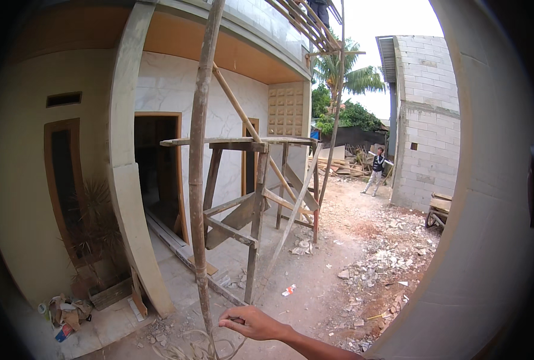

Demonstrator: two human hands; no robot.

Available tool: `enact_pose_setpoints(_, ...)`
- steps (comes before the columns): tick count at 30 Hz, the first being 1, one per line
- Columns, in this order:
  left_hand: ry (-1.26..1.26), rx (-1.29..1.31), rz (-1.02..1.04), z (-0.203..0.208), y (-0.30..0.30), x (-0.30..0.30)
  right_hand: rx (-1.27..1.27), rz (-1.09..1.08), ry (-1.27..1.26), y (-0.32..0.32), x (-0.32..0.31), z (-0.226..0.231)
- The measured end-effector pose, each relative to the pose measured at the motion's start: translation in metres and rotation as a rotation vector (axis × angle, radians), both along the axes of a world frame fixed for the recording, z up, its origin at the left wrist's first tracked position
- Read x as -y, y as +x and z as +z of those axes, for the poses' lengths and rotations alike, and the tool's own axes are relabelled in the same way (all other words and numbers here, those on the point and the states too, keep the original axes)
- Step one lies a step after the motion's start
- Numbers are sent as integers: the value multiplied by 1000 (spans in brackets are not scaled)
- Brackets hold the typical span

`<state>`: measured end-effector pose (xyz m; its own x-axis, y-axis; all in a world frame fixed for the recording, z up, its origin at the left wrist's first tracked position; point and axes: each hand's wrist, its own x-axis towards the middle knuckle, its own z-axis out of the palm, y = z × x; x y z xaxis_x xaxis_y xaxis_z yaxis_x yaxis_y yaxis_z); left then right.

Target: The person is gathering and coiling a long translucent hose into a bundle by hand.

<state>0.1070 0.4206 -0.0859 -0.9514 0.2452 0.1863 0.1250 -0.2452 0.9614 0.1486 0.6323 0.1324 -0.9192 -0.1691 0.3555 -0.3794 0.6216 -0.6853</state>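
Note:
From the lower right my right forearm reaches in, and my right hand point(253, 323) is closed with its fingers curled. Whatever lies inside the fingers, if anything, is hidden. Just left of the hand stands a tall upright bamboo pole point(199, 150), apart from the fingertips. Pale loops of rope or cord point(202, 348) hang around the pole's foot, below and left of the hand; I cannot tell whether the hand touches them. Beyond the pole is a wooden trestle point(257, 222) with a plank top point(231, 141). My left hand is out of the picture.
Broken rubble point(378, 270) covers the dirt ground at right. A person point(376, 171) stands farther back, beside a block wall point(429, 138). A wheeled cart point(440, 207) is at the right. Bamboo scaffolding point(306, 21) rises overhead. Bagged debris point(69, 313) lies at lower left by a pillar point(129, 180).

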Motion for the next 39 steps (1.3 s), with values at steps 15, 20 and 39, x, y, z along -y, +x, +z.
enact_pose_setpoints(15,83,139,-114,11,-26,14,-50,-11,-51,-21,-6,13)
enact_pose_setpoints(20,101,184,-133,6,-26,21,-24,27,-38,-22,-5,-6)
enact_pose_setpoints(39,151,332,-130,-19,-20,66,68,12,-104,-18,-11,-30)
